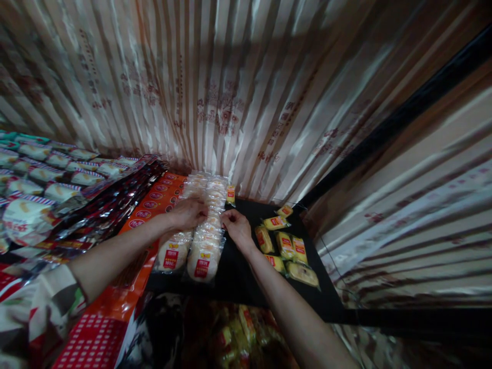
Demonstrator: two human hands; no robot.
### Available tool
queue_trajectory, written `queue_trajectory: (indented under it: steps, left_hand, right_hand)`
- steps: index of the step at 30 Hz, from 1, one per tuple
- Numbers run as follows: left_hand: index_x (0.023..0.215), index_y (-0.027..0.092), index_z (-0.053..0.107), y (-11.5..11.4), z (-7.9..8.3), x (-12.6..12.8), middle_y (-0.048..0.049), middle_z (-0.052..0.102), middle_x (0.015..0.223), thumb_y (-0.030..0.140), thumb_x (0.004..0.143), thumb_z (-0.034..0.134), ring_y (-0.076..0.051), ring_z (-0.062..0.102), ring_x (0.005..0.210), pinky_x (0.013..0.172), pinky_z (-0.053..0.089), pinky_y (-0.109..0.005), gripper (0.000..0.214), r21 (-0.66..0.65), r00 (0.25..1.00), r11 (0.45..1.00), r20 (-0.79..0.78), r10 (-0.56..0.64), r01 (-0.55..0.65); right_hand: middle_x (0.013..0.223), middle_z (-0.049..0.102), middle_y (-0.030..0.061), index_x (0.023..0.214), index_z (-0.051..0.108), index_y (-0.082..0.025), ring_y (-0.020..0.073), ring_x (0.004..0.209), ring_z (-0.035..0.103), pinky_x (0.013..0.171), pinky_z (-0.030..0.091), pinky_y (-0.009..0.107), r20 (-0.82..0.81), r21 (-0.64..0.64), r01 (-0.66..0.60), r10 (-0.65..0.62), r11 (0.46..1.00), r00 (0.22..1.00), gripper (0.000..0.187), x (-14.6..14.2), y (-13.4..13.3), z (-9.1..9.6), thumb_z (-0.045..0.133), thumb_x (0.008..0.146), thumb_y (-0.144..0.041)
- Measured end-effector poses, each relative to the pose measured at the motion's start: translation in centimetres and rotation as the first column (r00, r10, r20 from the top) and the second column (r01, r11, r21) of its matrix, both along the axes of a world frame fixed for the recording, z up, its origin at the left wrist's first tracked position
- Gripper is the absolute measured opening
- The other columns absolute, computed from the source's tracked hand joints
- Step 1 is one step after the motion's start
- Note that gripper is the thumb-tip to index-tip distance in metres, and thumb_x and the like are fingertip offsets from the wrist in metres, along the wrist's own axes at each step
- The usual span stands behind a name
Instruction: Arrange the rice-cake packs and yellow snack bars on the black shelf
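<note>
Two overlapping rows of clear-wrapped round rice crackers lie on the black table (238,271): a left row (172,251) and a right row (203,256). My left hand (188,212) rests over the left row, its curled fingertips meeting the right row. At the right row's other edge is my right hand (236,225), with thumb and fingers pinched together close to the wrappers. What either pinch holds, if anything, is too small and dim to tell. Behind the right row stands a small yellow packet (230,195) with a red label.
Several yellow wrapped cakes (286,245) lie to the right. An orange printed plastic sheet (134,246) and many white packets (46,174) are on the left. More yellow packets (238,333) sit below the table's front edge. Printed film (223,92) hangs behind, with a black bar (369,133).
</note>
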State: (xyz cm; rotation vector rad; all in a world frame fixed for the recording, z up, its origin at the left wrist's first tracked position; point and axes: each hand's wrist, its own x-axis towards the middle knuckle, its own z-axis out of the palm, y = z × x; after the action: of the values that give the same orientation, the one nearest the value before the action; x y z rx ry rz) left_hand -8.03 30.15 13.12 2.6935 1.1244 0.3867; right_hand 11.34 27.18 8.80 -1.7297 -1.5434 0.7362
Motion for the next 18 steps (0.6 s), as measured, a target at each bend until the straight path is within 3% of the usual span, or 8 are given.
queue_trajectory:
  steps: [7,12,18]
  left_hand:
    - [0.078,0.018,0.061,0.0,-0.1,0.1,-0.0050,0.063,0.084,0.023,0.081,0.047,-0.019,0.055,0.088,0.078,0.042,-0.029,0.015,0.057,0.997,0.998,-0.074,-0.011,0.015]
    - [0.080,0.017,0.059,-0.3,-0.4,0.4,-0.0067,0.063,0.086,0.022,0.083,0.044,-0.020,0.055,0.091,0.080,0.042,-0.029,0.016,0.079,0.997,0.997,-0.067,0.030,-0.025]
    - [0.080,0.016,0.059,-0.5,0.0,0.4,-0.0075,0.063,0.084,0.022,0.084,0.040,-0.019,0.057,0.082,0.072,0.043,-0.029,0.020,0.075,0.987,0.993,-0.123,0.101,-0.093]
  right_hand:
    - [0.077,0.064,-0.0009,0.088,0.058,-0.023,0.0129,0.059,0.060,0.055,0.046,0.024,-0.090,0.068,-0.032,0.038,0.997,0.995,0.024,0.5,-0.5,-0.7,0.052,0.077,-0.043]
    - [0.072,0.063,-0.0015,0.078,0.058,-0.022,0.0128,0.062,0.058,0.060,0.046,0.024,-0.058,0.050,-0.121,0.123,0.991,0.991,0.020,0.9,-1.5,-0.4,0.056,0.075,-0.042]
    - [0.068,0.059,-0.0034,0.084,0.058,-0.022,0.0122,0.062,0.056,0.062,0.044,0.024,-0.103,0.010,-0.110,0.110,0.994,0.989,0.021,0.8,-1.3,-0.6,0.060,0.072,-0.039]
